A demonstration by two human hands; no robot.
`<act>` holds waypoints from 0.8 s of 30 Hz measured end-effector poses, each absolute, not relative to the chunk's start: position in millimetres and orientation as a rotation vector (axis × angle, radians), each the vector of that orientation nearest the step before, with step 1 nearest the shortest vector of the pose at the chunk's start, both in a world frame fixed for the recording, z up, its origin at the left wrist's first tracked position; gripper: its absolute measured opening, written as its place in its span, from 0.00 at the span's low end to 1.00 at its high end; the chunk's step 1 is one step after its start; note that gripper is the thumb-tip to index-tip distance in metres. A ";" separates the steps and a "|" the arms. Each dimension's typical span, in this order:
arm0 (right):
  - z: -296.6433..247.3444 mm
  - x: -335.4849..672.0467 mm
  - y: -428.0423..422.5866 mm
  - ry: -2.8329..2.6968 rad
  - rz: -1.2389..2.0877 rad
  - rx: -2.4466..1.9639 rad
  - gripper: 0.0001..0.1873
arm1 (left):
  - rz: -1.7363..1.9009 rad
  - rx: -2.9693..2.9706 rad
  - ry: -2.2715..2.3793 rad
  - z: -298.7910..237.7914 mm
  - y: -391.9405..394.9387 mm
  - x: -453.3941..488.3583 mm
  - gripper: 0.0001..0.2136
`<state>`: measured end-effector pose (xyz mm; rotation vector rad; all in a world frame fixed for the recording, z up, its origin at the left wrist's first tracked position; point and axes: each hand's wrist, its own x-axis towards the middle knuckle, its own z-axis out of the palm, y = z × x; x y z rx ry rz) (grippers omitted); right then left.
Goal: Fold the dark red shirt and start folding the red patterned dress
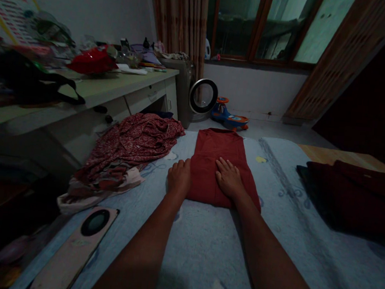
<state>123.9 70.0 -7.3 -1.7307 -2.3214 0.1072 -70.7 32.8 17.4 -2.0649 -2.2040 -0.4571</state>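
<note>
A dark red folded garment (221, 142) lies on the pale blue bed cover (203, 253) in front of me, with what looks like a neckline or waistband at its far end. My left hand (179, 177) is at its left edge, fingers bent together over the cloth; the fingertips and thumb are mostly hidden. Flat on the middle of the same garment rests my right hand (230, 178), its fingers stretched out and slightly apart.
A crumpled red patterned cloth (139, 135) and a pale phone-shaped object (71, 251) are at left. Dark folded clothes (353, 190) lie at right. Beyond stand a cluttered desk (126, 87), a washing machine with its round door (203, 96) open, and a ride-on toy (228, 116).
</note>
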 end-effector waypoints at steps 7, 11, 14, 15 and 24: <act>-4.6 124.2 66.3 -2.307 0.104 -1.706 0.28 | -0.632 -2.522 -1.781 2.6 32.1 -45.9 0.22; -3.7 123.7 65.8 -2.319 0.110 -1.713 0.28 | -0.438 -2.598 -1.946 -8.1 30.6 -40.3 0.28; -4.2 123.7 67.2 -2.328 0.136 -1.716 0.28 | -0.370 -2.581 -1.987 -7.8 29.8 -39.2 0.33; -4.6 123.9 67.9 -2.326 0.143 -1.718 0.28 | -0.360 -2.580 -1.982 -7.1 29.5 -39.0 0.33; -11.7 133.4 79.3 -2.306 0.261 -1.644 0.28 | -0.457 -2.769 -1.635 -5.3 28.4 -34.9 0.27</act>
